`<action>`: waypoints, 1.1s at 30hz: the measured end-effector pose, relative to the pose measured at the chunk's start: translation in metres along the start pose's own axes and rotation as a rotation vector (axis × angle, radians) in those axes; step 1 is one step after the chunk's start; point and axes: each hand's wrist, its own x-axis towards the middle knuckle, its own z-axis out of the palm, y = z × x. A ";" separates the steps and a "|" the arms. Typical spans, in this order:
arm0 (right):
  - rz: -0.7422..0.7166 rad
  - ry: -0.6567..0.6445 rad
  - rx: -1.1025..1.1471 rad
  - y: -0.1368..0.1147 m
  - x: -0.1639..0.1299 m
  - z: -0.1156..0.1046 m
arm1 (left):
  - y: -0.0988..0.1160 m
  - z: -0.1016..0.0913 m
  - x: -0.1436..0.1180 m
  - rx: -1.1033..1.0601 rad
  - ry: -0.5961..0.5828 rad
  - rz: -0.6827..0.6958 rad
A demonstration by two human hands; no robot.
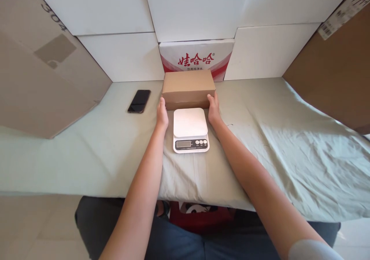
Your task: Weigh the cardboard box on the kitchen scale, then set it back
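A closed brown cardboard box (187,88) is gripped at its two ends between my hands, just behind the scale. My left hand (162,113) presses its left end, thumb at the front corner. On the right end rests my right hand (214,108), its thumb on the front face; most of the fingers on both sides are hidden. Directly in front of the box stands a white digital kitchen scale (190,123) with a bare platform, a small display and several round buttons facing me. Whether the box touches the cloth beneath it, I cannot tell.
A black smartphone (139,101) lies left of the box on the pale green cloth (260,109). Behind is a red-and-white carton (228,59) among white panels (196,9). Large cardboard cartons stand at left (52,71) and right (335,67). The table's front edge is above my lap.
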 end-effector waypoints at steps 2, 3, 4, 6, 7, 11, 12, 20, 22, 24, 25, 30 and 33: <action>-0.006 0.008 0.007 0.001 0.002 -0.002 | 0.003 0.001 -0.001 -0.030 -0.019 0.004; -0.003 0.019 0.020 0.003 0.004 -0.004 | 0.005 0.001 -0.002 -0.041 -0.031 0.010; 0.007 0.036 0.038 0.004 0.006 -0.005 | 0.007 0.000 -0.002 -0.047 -0.041 0.014; 0.034 0.067 0.073 0.008 0.008 -0.009 | 0.010 -0.002 -0.003 -0.043 -0.045 0.010; 0.043 0.075 0.084 0.010 0.010 -0.011 | 0.012 -0.003 -0.003 -0.038 -0.042 0.002; 0.032 0.041 0.082 0.016 0.012 -0.015 | 0.018 -0.006 -0.005 -0.038 -0.022 -0.049; 0.028 0.033 0.077 0.018 0.012 -0.016 | 0.020 -0.006 -0.006 -0.037 -0.018 -0.055; 0.039 0.045 0.043 0.030 0.020 -0.020 | 0.034 0.000 -0.015 -0.007 0.004 -0.095; 0.035 0.055 0.044 0.031 0.021 -0.020 | 0.035 0.001 -0.015 -0.012 0.008 -0.103; 0.034 0.062 0.043 0.031 0.021 -0.019 | 0.034 0.003 -0.015 -0.016 0.008 -0.103; 0.034 0.064 0.044 0.031 0.021 -0.019 | 0.034 0.004 -0.016 -0.016 0.009 -0.101; 0.034 0.073 0.068 0.033 0.022 -0.020 | 0.032 0.005 -0.015 -0.013 0.022 -0.073; 0.023 0.048 0.038 0.036 0.023 -0.021 | 0.031 0.004 -0.014 -0.006 0.023 -0.060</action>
